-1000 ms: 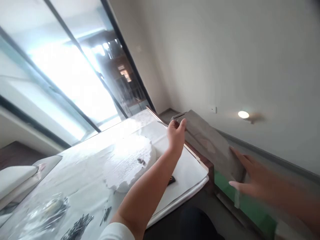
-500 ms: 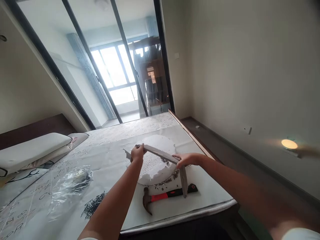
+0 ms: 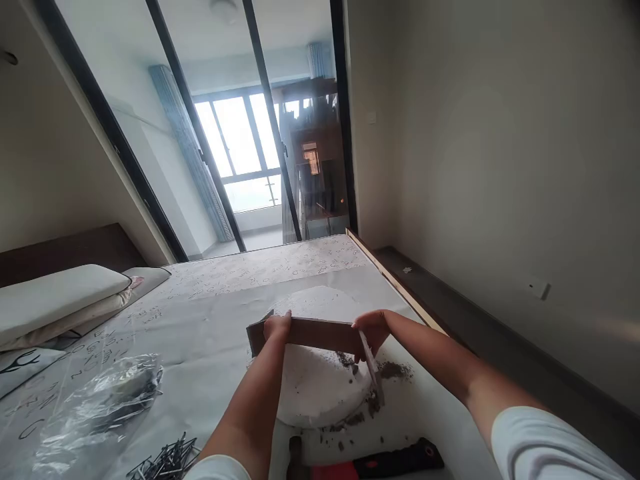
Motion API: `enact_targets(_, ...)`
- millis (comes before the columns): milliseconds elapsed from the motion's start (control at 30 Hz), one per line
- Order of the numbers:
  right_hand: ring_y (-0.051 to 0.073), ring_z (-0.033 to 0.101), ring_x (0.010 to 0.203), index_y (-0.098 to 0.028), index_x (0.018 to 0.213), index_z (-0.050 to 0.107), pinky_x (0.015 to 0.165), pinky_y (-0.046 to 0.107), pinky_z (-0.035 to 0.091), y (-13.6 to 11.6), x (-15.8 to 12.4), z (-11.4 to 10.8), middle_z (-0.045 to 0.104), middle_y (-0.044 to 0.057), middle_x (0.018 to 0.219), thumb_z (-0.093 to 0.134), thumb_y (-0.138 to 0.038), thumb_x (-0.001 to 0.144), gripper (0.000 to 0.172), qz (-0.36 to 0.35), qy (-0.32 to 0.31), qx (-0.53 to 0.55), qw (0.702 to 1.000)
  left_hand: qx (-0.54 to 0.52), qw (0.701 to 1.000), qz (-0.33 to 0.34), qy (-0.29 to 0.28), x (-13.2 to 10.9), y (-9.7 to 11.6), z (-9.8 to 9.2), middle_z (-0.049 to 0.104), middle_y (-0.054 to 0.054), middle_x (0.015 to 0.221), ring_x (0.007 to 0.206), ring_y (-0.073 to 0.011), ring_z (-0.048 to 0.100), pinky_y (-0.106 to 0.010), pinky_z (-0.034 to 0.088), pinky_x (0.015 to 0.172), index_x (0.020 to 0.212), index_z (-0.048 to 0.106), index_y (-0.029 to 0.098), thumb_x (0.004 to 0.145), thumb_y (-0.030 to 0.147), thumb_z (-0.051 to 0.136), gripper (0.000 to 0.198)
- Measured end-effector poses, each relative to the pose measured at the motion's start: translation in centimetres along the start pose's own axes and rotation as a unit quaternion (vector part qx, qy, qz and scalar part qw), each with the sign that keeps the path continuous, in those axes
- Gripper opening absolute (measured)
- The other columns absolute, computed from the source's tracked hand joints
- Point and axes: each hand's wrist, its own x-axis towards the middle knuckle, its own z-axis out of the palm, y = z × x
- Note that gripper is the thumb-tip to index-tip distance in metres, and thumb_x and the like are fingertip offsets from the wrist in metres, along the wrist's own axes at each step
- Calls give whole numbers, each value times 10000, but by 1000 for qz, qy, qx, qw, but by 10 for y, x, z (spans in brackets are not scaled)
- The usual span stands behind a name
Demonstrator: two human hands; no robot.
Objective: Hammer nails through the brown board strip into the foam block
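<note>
A brown L-shaped wooden piece (image 3: 320, 335) stands on edge over a white round foam disc (image 3: 320, 387) on the covered bed. My left hand (image 3: 277, 329) grips its left end from above. At the corner of the piece, my right hand (image 3: 369, 328) holds on where a shorter board (image 3: 373, 370) runs toward me. Dark crumbs (image 3: 393, 370) lie on the disc and the sheet beside it.
A hammer with a red and black handle (image 3: 380, 461) lies near the bottom edge. A pile of nails (image 3: 165, 460) and a clear plastic bag (image 3: 100, 400) sit at the left. A pillow (image 3: 55, 300) is at far left. The bed's right edge (image 3: 400, 287) borders dark floor and a wall.
The wooden piece came from the bed's right edge to over the foam disc and now stands on edge. Both hands stayed on it. The view has tilted down and closer.
</note>
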Motion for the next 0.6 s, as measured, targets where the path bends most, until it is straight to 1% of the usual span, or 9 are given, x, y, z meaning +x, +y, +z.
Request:
enact_targets(67,259,652,907,-32,943,574,761,377,485,4,0,-13,658,250,944,166,-449,920,584,-17,3,30,999,98,995,6,26,10,-1,9,649,-209,834,1106,-431,517,-488,402,898,522,424,215,557,412,740,374)
enact_targets(100,258,650,909,-31,943,570,763,367,480,7,1,-19,652,256,954,130,-524,913,661,-28,7,45,999,135,990,16,24,15,-1,14,652,-221,852,1097,-434,522,-492,397,903,518,430,210,561,462,726,391)
enact_targets(167,241,653,889,-30,947,569,764,335,477,13,3,-33,644,258,969,72,-670,860,815,-49,20,76,996,169,985,44,8,23,-2,22,648,-247,883,1090,-451,520,-509,388,901,499,427,202,579,514,696,420)
enact_targets(233,230,657,878,-40,965,572,757,313,482,18,9,-46,644,247,979,33,-747,805,904,-62,34,105,992,175,982,70,5,31,-3,30,641,-262,905,1114,-468,494,-523,385,895,483,413,199,600,515,681,430)
enact_targets(333,235,660,912,-81,1029,567,765,309,505,23,19,-65,647,206,1021,74,-741,814,852,-61,56,145,986,152,984,94,0,42,-7,38,641,-227,909,1166,-446,457,-498,393,897,491,403,200,633,458,669,398)
enact_targets(400,237,664,915,-89,1059,564,770,309,523,25,24,-74,644,186,1046,120,-714,837,798,-49,72,165,982,130,985,109,-13,48,-12,37,634,-184,897,1186,-410,444,-457,395,912,499,405,198,644,381,673,355)
enact_targets(500,249,669,907,-45,1063,561,739,304,547,26,25,-84,644,207,1035,177,-709,840,799,-25,105,176,978,63,987,149,-10,57,-24,25,592,-147,869,1217,-369,403,-402,394,917,508,421,190,635,238,671,285)
enact_targets(567,259,678,872,-35,1051,550,675,298,561,28,24,-89,657,219,973,256,-708,831,766,-12,147,175,973,26,983,180,12,62,-34,13,571,-146,901,1247,-356,358,-389,386,918,526,446,182,640,198,658,241)
enact_targets(600,261,684,838,-43,1040,541,636,298,565,30,23,-92,666,218,926,299,-698,829,729,-6,176,173,969,34,981,190,26,65,-38,7,568,-151,946,1262,-355,335,-393,378,923,552,473,178,647,204,655,207)
